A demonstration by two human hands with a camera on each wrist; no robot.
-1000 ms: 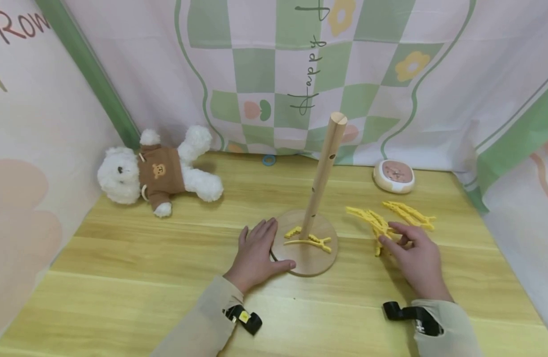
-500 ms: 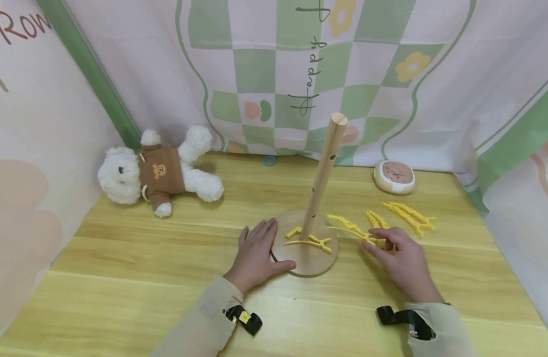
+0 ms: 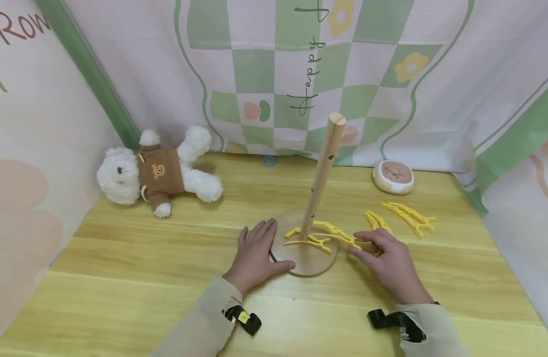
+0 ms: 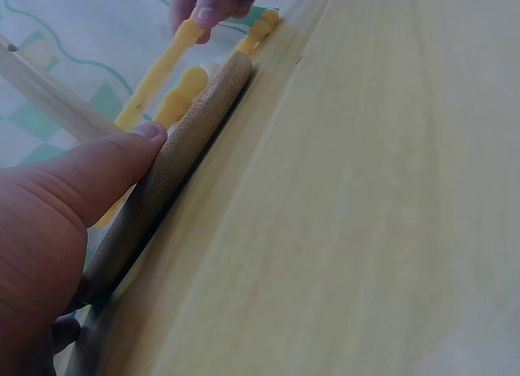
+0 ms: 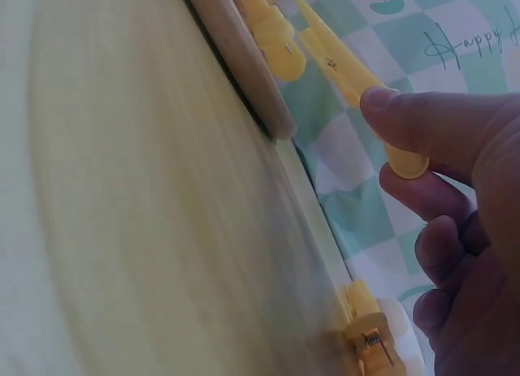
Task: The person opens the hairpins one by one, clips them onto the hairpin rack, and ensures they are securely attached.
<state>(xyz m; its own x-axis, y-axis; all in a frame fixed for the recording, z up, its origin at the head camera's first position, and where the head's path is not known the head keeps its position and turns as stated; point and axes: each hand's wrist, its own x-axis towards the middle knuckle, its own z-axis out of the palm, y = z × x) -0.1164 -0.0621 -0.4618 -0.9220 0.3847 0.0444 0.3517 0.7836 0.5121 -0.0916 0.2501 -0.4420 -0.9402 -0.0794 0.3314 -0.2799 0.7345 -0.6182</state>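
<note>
My left hand rests on the round wooden base with fingers spread over its left side; the thumb lies on top in the left wrist view. From the base rises a wooden post with small dark holes. One yellow toothed spring clip lies on the base by the post's foot. My right hand pinches another yellow spring clip between thumb and index finger, its long jaws pointing left over the base's right side. The remaining fingers curl loosely below.
Two more yellow clips, a nearer clip partly behind the right hand and a farther clip, lie on the table. A round clock-like device, a blue ring and a white plush bear are at the back.
My right hand has picked a yellow clip from the table on the right and carried it left to the base. The left hand has stayed on the base.
</note>
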